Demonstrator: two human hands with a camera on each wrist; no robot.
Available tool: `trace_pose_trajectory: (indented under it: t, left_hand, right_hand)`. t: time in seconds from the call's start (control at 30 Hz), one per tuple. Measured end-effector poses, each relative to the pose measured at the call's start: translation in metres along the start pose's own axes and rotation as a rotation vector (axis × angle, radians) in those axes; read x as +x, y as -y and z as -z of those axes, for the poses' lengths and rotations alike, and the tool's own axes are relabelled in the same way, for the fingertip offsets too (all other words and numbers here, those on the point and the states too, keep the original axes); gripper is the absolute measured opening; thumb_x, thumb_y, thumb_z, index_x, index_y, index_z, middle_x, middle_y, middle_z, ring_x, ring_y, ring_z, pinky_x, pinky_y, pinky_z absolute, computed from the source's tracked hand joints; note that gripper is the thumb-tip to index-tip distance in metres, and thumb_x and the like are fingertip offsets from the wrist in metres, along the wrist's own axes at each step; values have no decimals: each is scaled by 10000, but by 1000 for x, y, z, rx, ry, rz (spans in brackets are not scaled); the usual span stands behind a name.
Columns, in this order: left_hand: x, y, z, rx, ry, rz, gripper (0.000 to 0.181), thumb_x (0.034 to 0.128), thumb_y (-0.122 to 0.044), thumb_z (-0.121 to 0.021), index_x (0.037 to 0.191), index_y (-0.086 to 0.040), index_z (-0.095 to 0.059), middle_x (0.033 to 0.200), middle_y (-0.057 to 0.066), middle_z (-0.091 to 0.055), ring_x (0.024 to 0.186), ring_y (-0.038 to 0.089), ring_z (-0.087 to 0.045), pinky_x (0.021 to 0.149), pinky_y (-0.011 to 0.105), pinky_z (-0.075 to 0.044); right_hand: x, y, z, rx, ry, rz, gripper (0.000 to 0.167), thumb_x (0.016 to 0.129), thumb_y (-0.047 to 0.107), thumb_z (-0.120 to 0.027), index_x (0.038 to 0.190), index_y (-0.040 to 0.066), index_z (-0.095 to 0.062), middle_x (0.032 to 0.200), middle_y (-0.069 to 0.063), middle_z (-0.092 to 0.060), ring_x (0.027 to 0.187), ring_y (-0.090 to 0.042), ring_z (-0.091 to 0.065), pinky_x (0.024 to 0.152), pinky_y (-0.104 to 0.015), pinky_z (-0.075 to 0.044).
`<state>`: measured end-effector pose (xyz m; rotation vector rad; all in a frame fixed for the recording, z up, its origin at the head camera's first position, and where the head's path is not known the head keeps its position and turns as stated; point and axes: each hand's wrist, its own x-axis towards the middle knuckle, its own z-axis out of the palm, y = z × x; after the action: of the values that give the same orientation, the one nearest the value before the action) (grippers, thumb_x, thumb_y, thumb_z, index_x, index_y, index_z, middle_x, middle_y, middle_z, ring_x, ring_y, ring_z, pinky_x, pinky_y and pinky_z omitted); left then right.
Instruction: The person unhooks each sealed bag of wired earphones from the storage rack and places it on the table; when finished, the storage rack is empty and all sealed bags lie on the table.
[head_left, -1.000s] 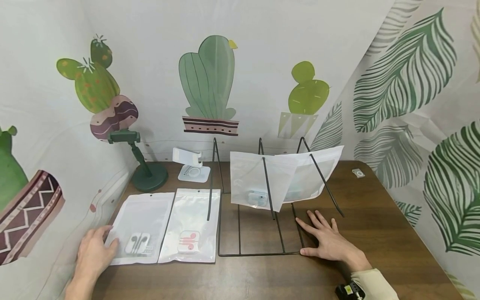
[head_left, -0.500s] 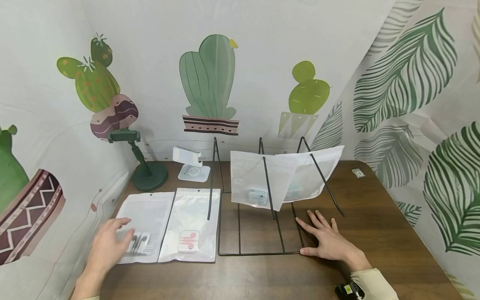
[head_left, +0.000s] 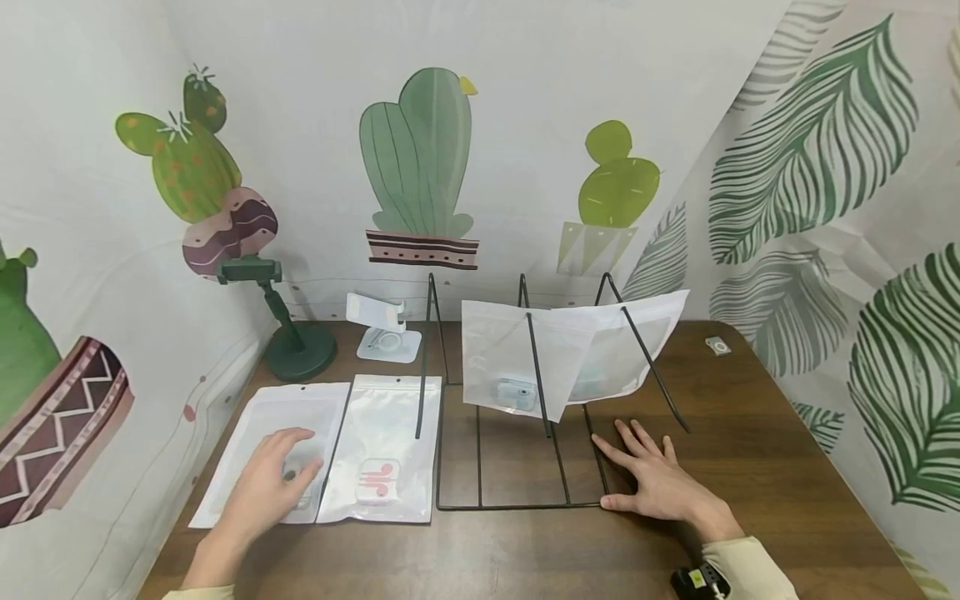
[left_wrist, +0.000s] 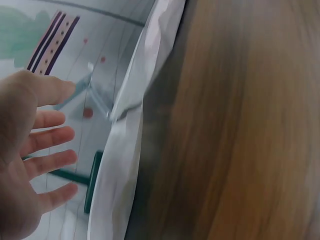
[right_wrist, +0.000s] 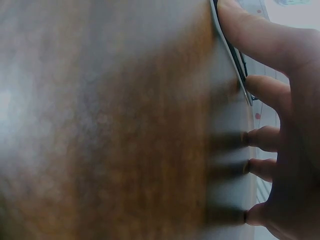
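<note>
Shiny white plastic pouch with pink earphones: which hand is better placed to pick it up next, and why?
Probably the left hand: it hovers over the matte white plastic pouch beside the shiny pouch. The right hand rests farther away, touching the black wire rack.

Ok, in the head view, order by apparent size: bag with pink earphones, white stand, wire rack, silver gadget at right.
Largest to smallest, by outline:
Wire rack
Bag with pink earphones
White stand
Silver gadget
</note>
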<state>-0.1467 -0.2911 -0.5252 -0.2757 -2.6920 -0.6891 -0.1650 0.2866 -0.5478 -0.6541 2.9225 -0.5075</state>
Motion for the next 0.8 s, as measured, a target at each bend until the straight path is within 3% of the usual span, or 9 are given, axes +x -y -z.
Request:
trace_pose_trajectory:
  t: [0.37, 0.6, 0.8]
  left_hand:
    - [9, -31, -22, -4, 84, -97, 486, 785, -265, -794, 1193, -67, -620, 1236, 133, -622, 1187, 335, -544, 974, 570, -425]
    - [13, -43, -28, 6, 59, -178, 503, 759, -285, -801, 1183, -72, -637, 1225, 95, -635, 1174, 321, -551, 957, 583, -412]
    - [14, -48, -38, -7, 78, -220, 545, 749, -307, -805, 1212, -78, -629, 1254, 81, -619, 1195, 301, -537, 971, 569, -404]
  right_hand:
    - [0, -1, -1, 1, -4, 0, 892, 761, 697, -652, 1505, 289, -380, 1574, -250, -242, 1437, -513, -155, 985, -826, -98]
    - [1, -1, -1, 4, -6, 1, 893, 760, 700, -651, 1505, 288, -382, 1574, -249, -241, 1437, -515, -153, 982, -829, -94]
    - [1, -2, -2, 5, -2, -1, 894, 761, 701, -648, 1506, 287, -379, 1578, -244, -236, 1440, -510, -149, 986, -826, -90]
